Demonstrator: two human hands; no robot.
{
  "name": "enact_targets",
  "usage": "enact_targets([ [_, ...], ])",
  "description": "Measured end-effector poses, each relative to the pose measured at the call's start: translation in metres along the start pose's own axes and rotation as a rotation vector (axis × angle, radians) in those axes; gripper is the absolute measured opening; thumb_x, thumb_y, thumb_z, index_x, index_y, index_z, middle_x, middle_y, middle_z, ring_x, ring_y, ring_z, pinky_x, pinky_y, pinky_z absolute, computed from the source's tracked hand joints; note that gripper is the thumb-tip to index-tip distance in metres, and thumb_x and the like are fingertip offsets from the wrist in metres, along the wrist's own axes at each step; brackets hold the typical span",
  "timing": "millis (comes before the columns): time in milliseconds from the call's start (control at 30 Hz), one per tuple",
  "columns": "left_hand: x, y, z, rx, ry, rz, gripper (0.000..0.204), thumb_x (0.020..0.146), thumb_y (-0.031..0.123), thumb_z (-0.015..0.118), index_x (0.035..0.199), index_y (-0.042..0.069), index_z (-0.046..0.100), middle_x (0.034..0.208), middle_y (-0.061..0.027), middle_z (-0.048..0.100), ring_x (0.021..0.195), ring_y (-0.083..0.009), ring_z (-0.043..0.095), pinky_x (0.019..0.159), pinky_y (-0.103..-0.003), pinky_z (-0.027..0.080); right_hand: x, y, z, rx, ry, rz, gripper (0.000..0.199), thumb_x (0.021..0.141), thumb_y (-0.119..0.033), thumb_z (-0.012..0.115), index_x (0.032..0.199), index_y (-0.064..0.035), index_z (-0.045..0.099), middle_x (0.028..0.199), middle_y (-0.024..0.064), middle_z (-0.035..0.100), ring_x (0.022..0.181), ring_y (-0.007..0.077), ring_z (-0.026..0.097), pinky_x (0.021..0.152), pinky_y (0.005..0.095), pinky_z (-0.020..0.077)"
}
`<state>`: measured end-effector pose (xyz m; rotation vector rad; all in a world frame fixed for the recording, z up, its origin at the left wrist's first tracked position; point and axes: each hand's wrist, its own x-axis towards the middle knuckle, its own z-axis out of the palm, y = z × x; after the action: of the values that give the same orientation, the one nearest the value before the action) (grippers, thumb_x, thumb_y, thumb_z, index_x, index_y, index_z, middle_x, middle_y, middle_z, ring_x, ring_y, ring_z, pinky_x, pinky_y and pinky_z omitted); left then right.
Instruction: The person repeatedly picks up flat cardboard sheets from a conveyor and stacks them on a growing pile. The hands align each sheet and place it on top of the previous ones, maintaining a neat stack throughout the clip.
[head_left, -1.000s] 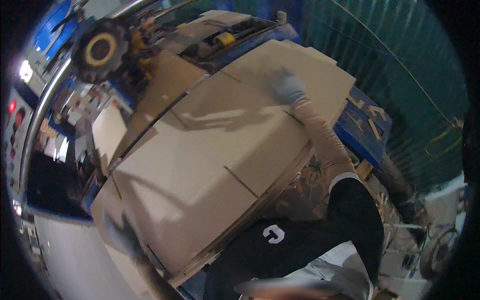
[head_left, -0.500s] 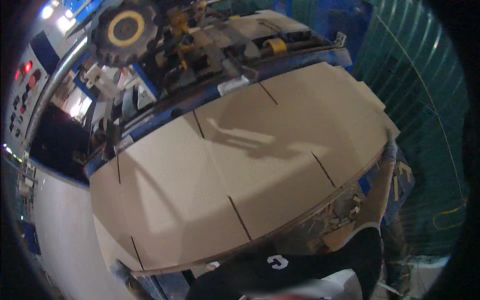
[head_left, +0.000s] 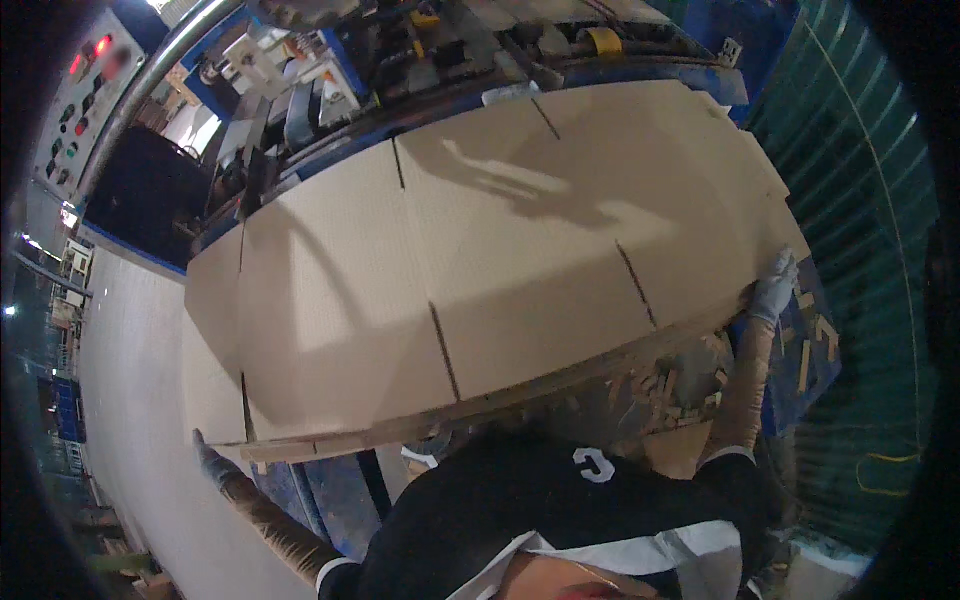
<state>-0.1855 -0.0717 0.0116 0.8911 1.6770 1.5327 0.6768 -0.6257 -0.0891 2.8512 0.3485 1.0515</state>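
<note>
1. One green ribbed wall (head_left: 870,200) fills the right side.
2. One machine (head_left: 440,70) runs along the far side, with one yellow ring (head_left: 603,42) on it.
3. One broad pile of cardboard (head_left: 480,220) lies flat between the machine and the person. I see layered edges at the right end, too close together to count. Its top sheet carries six dark slits (head_left: 443,350), three along the far edge and three along the near one.
4. One black shirt (head_left: 480,510), bearing a single white letter-like mark (head_left: 594,465).
5. One blue bench (head_left: 785,400) stands at the right, with several loose cardboard strips (head_left: 805,365) on it.
6. One control panel (head_left: 95,110) at upper left, two red lights glowing.
7. Two hands. The right hand (head_left: 775,285) touches the pile's right end; the left hand (head_left: 205,450) is at its near left corner. I can't tell whether either grip is clenched or slack.
8. Many small scraps (head_left: 665,395) lie below the near edge.
</note>
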Motion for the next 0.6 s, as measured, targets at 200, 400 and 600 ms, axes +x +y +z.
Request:
enact_targets([
  [200,-0.002,0.06,-0.009,-0.489,-0.251,0.332,0.061,0.093,0.03,0.049,0.139,-0.006,0.033,0.144,-0.0211,0.037,0.136,-0.0311,0.031,0.114,-0.045,0.025,0.016,-0.078,-0.069,1.4,-0.14,0.415,0.064,0.09,-0.046,0.055,0.135,-0.0007,0.045,0.131,0.0233,0.05,0.12,0.0306,0.05,0.098,0.039,0.0423],
  [400,0.06,0.069,0.03,-0.2,-0.462,0.2,0.04,0.097,0.02,0.049,0.13,-0.002,0.049,0.126,-0.0113,0.055,0.115,-0.0221,0.053,0.1,-0.036,0.041,0.049,-0.14,-0.169,0.825,0.164,0.72,0.072,0.084,-0.039,0.067,0.135,0.0067,0.041,0.13,0.0217,0.051,0.116,0.0287,0.053,0.095,0.0374,0.0449],
  [600,0.12,0.096,0.046,-0.268,-0.61,0.16,0.026,0.091,0.019,0.06,0.111,0.002,0.06,0.1,-0.0045,0.061,0.096,-0.0173,0.059,0.086,-0.033,0.047,-0.017,-0.137,-0.164,1.644,0.231,0.824,0.057,0.085,-0.023,0.068,0.13,0.005,0.048,0.124,0.0193,0.056,0.104,0.0288,0.061,0.086,0.0387,0.0507],
])
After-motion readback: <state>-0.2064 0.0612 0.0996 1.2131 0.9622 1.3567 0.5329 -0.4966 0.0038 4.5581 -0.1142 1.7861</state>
